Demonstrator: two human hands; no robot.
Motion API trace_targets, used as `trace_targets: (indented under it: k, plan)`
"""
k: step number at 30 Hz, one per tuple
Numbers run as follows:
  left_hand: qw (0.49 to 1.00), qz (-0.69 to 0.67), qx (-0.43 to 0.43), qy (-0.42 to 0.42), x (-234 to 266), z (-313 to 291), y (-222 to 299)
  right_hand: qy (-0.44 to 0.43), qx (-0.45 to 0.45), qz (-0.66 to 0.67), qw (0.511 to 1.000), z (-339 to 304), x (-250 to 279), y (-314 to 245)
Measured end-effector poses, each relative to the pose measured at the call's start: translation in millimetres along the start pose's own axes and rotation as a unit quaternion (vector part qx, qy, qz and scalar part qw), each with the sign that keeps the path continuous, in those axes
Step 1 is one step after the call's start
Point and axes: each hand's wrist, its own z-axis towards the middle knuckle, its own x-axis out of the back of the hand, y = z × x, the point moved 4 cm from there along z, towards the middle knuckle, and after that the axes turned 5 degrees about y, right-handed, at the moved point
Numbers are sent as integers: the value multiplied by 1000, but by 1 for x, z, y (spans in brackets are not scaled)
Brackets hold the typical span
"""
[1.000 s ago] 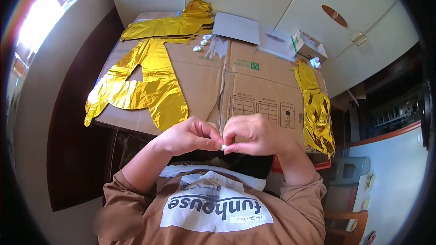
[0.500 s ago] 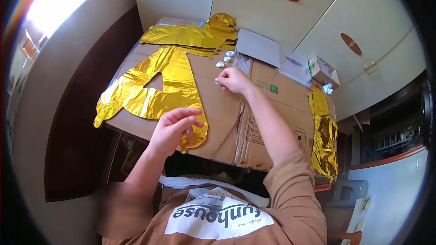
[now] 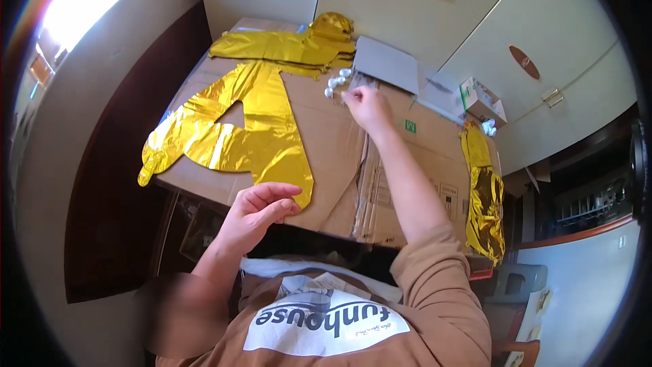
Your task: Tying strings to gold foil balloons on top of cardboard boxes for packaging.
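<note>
A flat gold foil balloon shaped like a letter A lies on the cardboard-covered table in front of me. My left hand hovers over its lower right foot, fingers loosely curved and thumb slightly apart, with nothing visible in it. Farther off, my right hand has thumb and fingers pinched together. Whatever may be between those fingertips is too small to name. Just left of them sits a short row of several small, round, whitish-silver pieces.
More gold foil balloons lie flat along the far edge. Another crumpled gold foil balloon hangs over the right edge. A grey flat panel and an open white box stand by the cabinets. Flattened cardboard covers the table.
My right hand has moved away from me and slightly right. One more small piece now shows in the row beside it. My left hand has drawn slightly nearer, its thumb closer to the fingers.
</note>
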Motion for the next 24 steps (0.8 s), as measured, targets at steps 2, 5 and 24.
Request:
trace_targets:
  k: [2, 5, 24]
  plan:
    - [997, 47, 32, -51, 1, -17, -7, 69, 98, -7, 993, -73, 50, -18]
    - [978, 121, 122, -122, 0, -42, -29, -35, 160, 77, 983, -196, 96, -33]
    - [795, 550, 64, -248, 14, -38, -198, -420, -118, 282, 855, -376, -99, 61]
